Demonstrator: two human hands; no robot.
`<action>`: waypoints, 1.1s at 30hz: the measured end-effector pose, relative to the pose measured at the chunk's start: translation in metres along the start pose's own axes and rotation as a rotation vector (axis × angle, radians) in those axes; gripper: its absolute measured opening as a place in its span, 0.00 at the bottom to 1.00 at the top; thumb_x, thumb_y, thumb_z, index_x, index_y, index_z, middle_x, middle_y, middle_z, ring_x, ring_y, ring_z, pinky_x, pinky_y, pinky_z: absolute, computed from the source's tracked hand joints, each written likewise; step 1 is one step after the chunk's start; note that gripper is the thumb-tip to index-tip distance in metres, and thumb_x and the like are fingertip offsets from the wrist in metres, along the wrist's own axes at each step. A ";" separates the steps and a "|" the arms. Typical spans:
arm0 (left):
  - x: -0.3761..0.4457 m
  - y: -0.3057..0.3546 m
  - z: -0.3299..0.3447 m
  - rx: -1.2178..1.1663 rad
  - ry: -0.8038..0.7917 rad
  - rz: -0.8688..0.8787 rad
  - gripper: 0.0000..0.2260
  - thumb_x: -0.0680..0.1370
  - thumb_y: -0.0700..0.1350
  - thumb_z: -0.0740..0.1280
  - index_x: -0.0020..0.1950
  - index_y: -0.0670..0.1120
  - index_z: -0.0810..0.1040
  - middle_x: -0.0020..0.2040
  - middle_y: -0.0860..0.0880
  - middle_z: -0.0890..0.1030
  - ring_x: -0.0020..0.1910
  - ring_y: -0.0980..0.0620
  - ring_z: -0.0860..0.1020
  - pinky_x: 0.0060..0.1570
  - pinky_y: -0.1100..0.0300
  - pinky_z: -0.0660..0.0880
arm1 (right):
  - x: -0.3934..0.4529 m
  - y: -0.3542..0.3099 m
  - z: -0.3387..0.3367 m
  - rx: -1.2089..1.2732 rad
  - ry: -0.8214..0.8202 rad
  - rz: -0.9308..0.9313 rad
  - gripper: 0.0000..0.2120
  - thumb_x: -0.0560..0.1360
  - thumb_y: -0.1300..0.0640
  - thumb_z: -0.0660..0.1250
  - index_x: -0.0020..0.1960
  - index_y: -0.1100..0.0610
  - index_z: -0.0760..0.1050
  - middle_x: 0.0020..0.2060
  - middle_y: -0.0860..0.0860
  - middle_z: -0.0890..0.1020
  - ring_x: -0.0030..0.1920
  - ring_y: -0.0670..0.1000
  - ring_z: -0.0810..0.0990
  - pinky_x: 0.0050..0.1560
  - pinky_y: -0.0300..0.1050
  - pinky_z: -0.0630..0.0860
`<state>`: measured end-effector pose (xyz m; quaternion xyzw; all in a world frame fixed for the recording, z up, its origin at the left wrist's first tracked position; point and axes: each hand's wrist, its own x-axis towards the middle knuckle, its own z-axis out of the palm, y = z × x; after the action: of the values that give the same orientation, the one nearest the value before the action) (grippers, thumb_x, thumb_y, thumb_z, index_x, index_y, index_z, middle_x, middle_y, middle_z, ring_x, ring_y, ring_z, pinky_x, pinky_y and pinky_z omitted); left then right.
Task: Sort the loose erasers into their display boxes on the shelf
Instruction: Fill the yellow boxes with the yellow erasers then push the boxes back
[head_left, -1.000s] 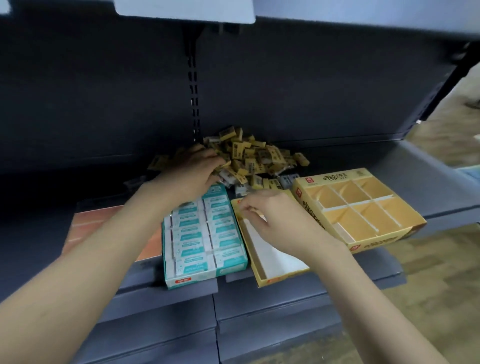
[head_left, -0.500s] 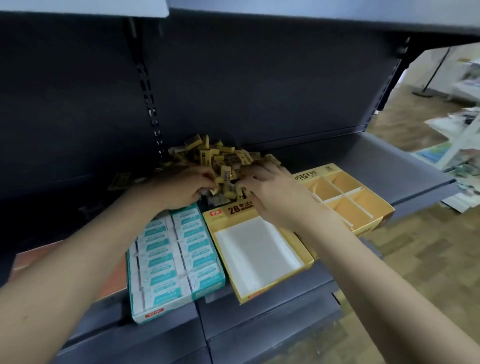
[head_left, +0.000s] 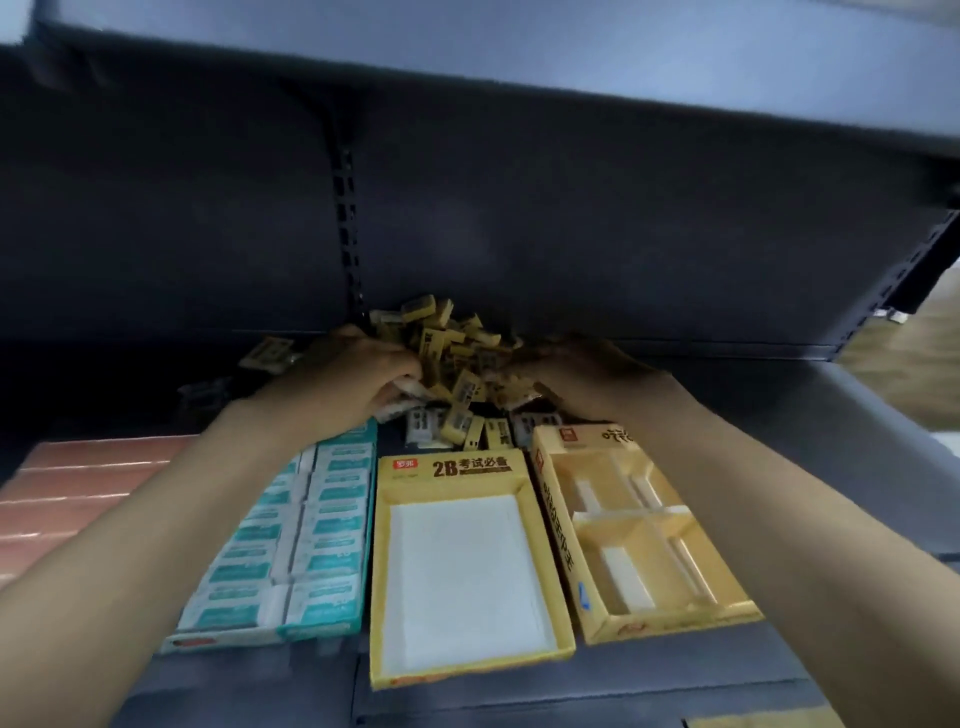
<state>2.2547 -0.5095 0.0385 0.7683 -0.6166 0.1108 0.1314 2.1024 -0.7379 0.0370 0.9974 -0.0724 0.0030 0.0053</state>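
A heap of loose yellow and white erasers (head_left: 457, 358) lies at the back of the dark shelf. My left hand (head_left: 353, 371) reaches into the heap's left side with its fingers curled around some erasers. My right hand (head_left: 582, 374) is in the heap's right side, fingers buried among the erasers; its grip is hidden. In front stand three display boxes: a teal box (head_left: 311, 525) full of white erasers, an empty yellow 2B box (head_left: 452, 467) with a white floor, and a yellow divided box (head_left: 649, 540) with empty compartments.
A reddish flat box (head_left: 83, 483) lies at the far left of the shelf. One stray eraser (head_left: 270, 353) sits left of the heap. An upper shelf (head_left: 571, 62) hangs low overhead. The wooden floor (head_left: 904, 358) shows at right.
My right hand moved from the yellow 2B box's back edge up into the right side of the heap. My left hand stays in the heap. The view shifted, centring the boxes.
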 end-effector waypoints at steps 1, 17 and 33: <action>-0.002 0.003 -0.002 0.018 -0.002 -0.042 0.08 0.76 0.44 0.66 0.54 0.51 0.79 0.53 0.55 0.80 0.51 0.46 0.75 0.50 0.53 0.71 | 0.004 0.007 0.005 -0.083 0.017 -0.090 0.18 0.78 0.45 0.56 0.65 0.47 0.73 0.64 0.49 0.75 0.65 0.52 0.71 0.64 0.43 0.66; -0.023 0.055 -0.020 0.109 0.113 -0.210 0.11 0.73 0.46 0.62 0.51 0.45 0.80 0.48 0.46 0.82 0.43 0.41 0.80 0.37 0.47 0.78 | 0.036 0.012 0.014 -0.079 0.067 -0.289 0.23 0.76 0.56 0.66 0.70 0.54 0.67 0.66 0.56 0.72 0.62 0.59 0.74 0.60 0.50 0.72; -0.023 0.078 -0.033 -0.195 0.229 -0.497 0.17 0.79 0.36 0.59 0.68 0.45 0.71 0.64 0.46 0.75 0.62 0.47 0.73 0.56 0.62 0.68 | 0.028 -0.002 -0.007 -0.060 0.200 -0.124 0.13 0.77 0.54 0.62 0.61 0.48 0.74 0.60 0.51 0.78 0.57 0.55 0.77 0.52 0.48 0.73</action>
<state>2.1730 -0.4931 0.0670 0.8621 -0.3981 0.1015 0.2966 2.1306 -0.7394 0.0444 0.9940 -0.0099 0.1002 0.0425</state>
